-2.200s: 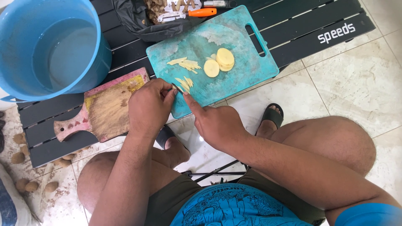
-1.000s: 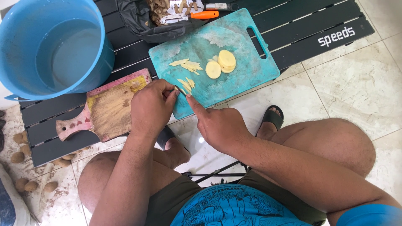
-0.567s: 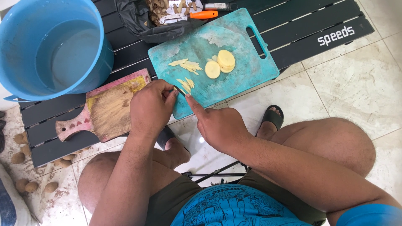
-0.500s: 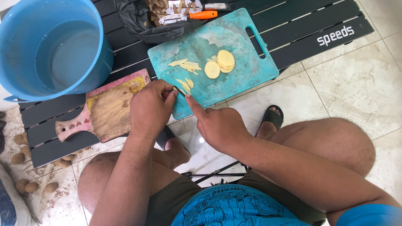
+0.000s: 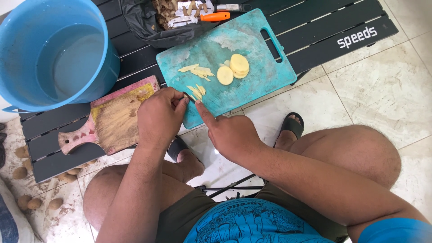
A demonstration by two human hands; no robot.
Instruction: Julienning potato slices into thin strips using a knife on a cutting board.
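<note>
Head view, looking down. Left hand (image 5: 159, 118): fingers curled shut at the near-left edge of the teal cutting board (image 5: 256, 76), pinching something small and dark; what it is cannot be told. Right hand (image 5: 229, 135): forefinger stretched out, tip just beside the left fingertips at the same edge, other fingers folded, holding nothing visible. Potato strips (image 5: 196, 90): a few lying on the board just beyond both fingertips; more strips (image 5: 197, 70) further in. Potato slices (image 5: 234, 69): two or three rounds, overlapping, near the board's middle. Board's far half bare, handle slot at its right end; near corner overhangs the dark slatted table (image 5: 315, 31). Wooden board (image 5: 110, 123): worn, pink-edged, left of the left hand, touching it. Blue bucket (image 5: 56, 54): holds water, far left. Black bag (image 5: 148, 22) with peelings behind the teal board. Tiled floor (image 5: 378, 90) open to the right; unpeeled potatoes (image 5: 42, 203) on the floor at left.
</note>
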